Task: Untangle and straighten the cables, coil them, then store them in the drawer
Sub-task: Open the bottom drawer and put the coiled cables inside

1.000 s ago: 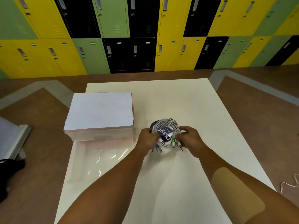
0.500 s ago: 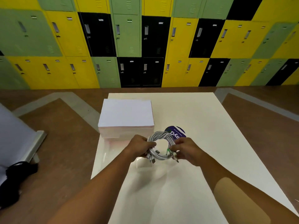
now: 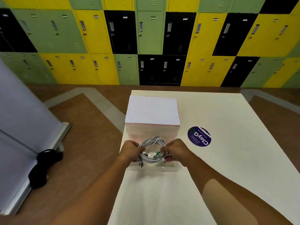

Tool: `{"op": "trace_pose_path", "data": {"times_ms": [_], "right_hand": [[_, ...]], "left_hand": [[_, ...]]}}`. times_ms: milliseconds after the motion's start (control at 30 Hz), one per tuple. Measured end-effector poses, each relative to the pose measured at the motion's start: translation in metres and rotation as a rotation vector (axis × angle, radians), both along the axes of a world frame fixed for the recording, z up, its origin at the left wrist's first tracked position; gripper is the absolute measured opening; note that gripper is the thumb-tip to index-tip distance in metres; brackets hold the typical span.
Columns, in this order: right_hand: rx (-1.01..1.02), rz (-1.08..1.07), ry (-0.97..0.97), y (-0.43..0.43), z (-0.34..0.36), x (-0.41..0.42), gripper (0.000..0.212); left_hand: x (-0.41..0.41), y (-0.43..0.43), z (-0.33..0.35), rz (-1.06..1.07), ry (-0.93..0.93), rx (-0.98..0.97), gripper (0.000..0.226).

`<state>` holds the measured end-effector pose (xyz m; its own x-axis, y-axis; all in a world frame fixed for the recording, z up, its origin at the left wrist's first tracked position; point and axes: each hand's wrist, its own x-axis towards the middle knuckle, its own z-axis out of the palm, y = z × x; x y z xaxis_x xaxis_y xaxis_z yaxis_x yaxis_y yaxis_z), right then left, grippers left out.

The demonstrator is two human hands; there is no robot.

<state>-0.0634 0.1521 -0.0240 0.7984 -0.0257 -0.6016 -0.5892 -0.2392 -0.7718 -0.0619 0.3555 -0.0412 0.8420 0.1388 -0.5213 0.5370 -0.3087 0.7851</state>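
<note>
A round coil of white cables [image 3: 152, 142] with loose plug ends and a green connector is held between both hands. My left hand [image 3: 132, 151] grips its left side and my right hand [image 3: 174, 149] grips its right side. The coil hangs over the clear pulled-out drawer [image 3: 170, 168] of a small pink-sided drawer box [image 3: 152, 111] with a white top, on the left part of the white table [image 3: 227, 159].
A round dark blue sticker [image 3: 199, 136] lies on the table right of the box. A black strap or bag [image 3: 43, 166] lies on the brown floor at the left beside a grey-white panel [image 3: 19, 127]. Lockers [image 3: 149, 46] fill the far wall.
Both hands carried the coil left, off the blue sticker, to a spot over the open drawer. The sticker is now uncovered. The camera view shifted left and up.
</note>
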Motion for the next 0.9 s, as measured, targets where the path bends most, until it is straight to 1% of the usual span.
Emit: {"op": "trace_pose_path", "data": {"times_ms": [100,167,233,300,333,367,400,433,500,667,800,833,900], "right_hand": [[-0.048,0.012,-0.002,0.009,-0.010,0.009,0.023],[-0.070,0.036,0.000,0.012,-0.013,0.012,0.026],[-0.107,0.074,-0.006,0.013,-0.020,0.014,0.031],[-0.162,0.115,-0.047,0.013,-0.025,0.011,0.025],[-0.192,0.135,-0.088,0.013,-0.028,0.009,0.028],[-0.238,0.168,-0.134,0.014,-0.032,0.007,0.037],[-0.293,0.199,-0.181,0.015,-0.035,0.006,0.047],[-0.348,0.227,-0.221,0.016,-0.036,0.004,0.051],[-0.430,0.275,-0.290,0.019,-0.041,0.003,0.053],[-0.544,0.338,-0.343,0.024,-0.038,-0.002,0.058],[-0.600,0.401,-0.329,0.022,-0.041,-0.001,0.052],[-0.607,0.418,-0.323,0.021,-0.041,-0.001,0.050],[-0.614,0.422,-0.357,0.017,-0.038,0.001,0.044]], "left_hand": [[0.004,-0.003,-0.007,-0.040,-0.011,0.044,0.018],[0.004,-0.006,-0.008,-0.078,-0.024,0.061,0.016],[0.005,-0.006,-0.011,-0.107,-0.038,0.080,0.026],[0.004,-0.006,-0.015,-0.136,-0.056,0.106,0.039],[0.003,-0.006,-0.017,-0.154,-0.070,0.124,0.046],[0.003,-0.007,-0.019,-0.166,-0.087,0.136,0.051],[0.003,-0.008,-0.019,-0.172,-0.109,0.151,0.051],[0.002,-0.010,-0.020,-0.174,-0.126,0.176,0.049],[0.002,-0.013,-0.025,-0.182,-0.170,0.230,0.046],[0.002,-0.014,-0.028,-0.249,-0.211,0.403,0.045],[0.000,-0.012,-0.026,-0.288,-0.276,0.451,0.050],[-0.001,-0.011,-0.025,-0.300,-0.284,0.465,0.048],[-0.003,-0.009,-0.018,-0.321,-0.337,0.504,0.035]]}}
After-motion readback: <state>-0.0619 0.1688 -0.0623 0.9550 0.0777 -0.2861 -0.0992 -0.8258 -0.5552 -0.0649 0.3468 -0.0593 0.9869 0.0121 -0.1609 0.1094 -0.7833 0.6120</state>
